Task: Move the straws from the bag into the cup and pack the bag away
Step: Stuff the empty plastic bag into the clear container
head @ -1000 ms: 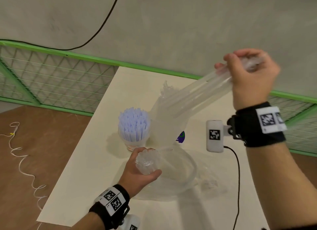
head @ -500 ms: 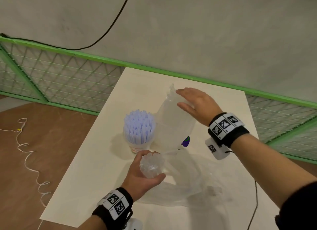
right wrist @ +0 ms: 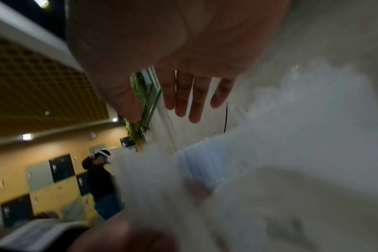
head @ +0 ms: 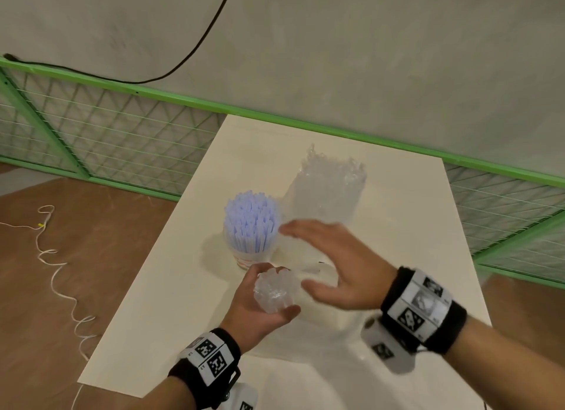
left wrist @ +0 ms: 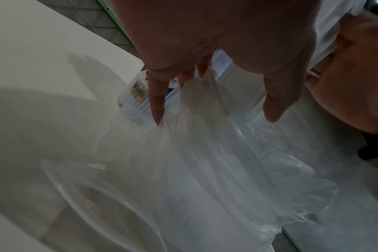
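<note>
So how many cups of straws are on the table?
2: the cup of purple straws at the left, and the cup of clear straws just behind and right. None seem hidden.

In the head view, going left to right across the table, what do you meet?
Cup of blue straws → left hand gripping the bunched bag → open right hand.

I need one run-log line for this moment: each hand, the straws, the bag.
left hand: grips bunched bag | right hand: open, holds nothing | clear straws: upright in cup | blue straws: in cup | bag not packed
</note>
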A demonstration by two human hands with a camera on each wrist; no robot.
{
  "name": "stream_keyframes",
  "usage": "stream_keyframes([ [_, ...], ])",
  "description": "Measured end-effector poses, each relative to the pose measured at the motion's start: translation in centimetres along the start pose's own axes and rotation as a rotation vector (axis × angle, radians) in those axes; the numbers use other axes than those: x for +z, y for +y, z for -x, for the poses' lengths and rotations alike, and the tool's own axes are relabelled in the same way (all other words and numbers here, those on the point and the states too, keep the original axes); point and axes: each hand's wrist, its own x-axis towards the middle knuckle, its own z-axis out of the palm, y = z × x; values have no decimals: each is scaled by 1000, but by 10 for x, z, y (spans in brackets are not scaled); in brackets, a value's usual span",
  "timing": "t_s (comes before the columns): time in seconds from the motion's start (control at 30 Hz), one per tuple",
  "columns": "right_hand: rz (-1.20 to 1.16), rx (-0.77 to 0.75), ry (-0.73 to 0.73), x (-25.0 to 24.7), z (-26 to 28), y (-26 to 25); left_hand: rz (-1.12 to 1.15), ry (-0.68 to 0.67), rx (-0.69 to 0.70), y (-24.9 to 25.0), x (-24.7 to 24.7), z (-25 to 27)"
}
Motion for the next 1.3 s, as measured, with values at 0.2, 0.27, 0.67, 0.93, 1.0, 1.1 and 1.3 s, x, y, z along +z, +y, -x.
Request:
stream_keyframes([
  [0.2, -258, 73, 41, 47, 15, -6, 36, -25, 18, 3, 0, 1],
  [0.27, -315, 81, 143, 54, 17, -6, 35, -34, 30, 6, 1, 2],
  [0.67, -292, 204, 505, 84, 27, -3, -34, 49, -9, 6, 3, 6],
  [0.93, -176, 231, 697, 67, 35, -10, -80, 41, 58, 17, 6, 5],
  [1.0, -213, 278, 694, 69, 38, -11, -84, 42, 61, 18, 7, 5],
  [1.1, -392, 447, 746, 78, 41, -7, -99, 35, 63, 17, 9, 5],
  [1.3, -563, 506, 773, 85, 45, -4, -111, 40, 48, 17, 10, 3],
])
